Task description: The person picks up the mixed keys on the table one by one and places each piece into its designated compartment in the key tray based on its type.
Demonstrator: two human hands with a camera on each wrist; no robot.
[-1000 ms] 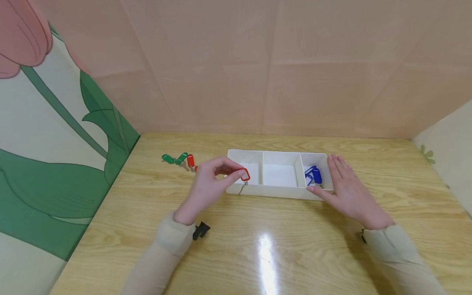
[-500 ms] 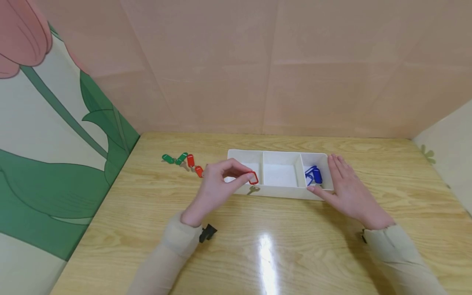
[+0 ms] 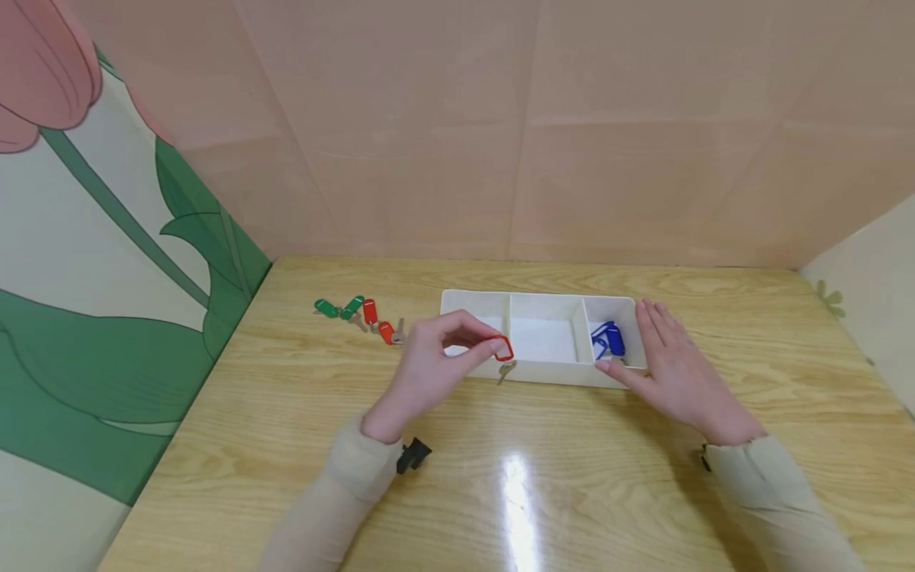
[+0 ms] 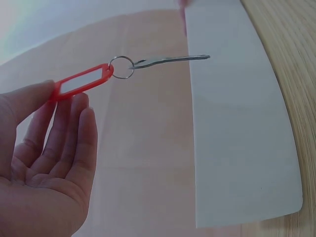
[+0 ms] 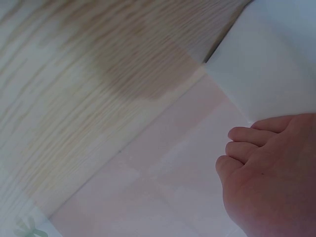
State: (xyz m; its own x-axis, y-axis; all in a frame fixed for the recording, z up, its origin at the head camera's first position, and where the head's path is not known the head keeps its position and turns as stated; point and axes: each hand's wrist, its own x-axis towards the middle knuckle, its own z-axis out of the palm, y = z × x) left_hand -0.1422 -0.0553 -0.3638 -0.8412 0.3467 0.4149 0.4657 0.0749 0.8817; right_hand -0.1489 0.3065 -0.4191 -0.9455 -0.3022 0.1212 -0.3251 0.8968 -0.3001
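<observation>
My left hand (image 3: 432,361) pinches a red key tag (image 4: 83,82) between thumb and fingertips. A metal ring (image 4: 121,67) joins the tag to a key (image 4: 173,59), which hangs free. In the head view, this key is in front of the white three-compartment box (image 3: 550,372), near its left divider. My right hand (image 3: 675,369) rests against the box's right end, fingers straight along the end wall and thumb at the front rim. Blue key tags (image 3: 615,340) lie in the right compartment. The middle compartment holds nothing; my left hand partly covers the left one.
Left of the box on the wooden table (image 3: 543,469) lie two green key tags (image 3: 326,308) and two red key tags (image 3: 369,311) with keys. A pink backdrop (image 3: 515,143) stands behind the table, and a flower-patterned panel (image 3: 86,365) along its left.
My left hand has moved to the right along the front of the box, carrying the red key tag towards the left divider. The right hand and the box have stayed put.
</observation>
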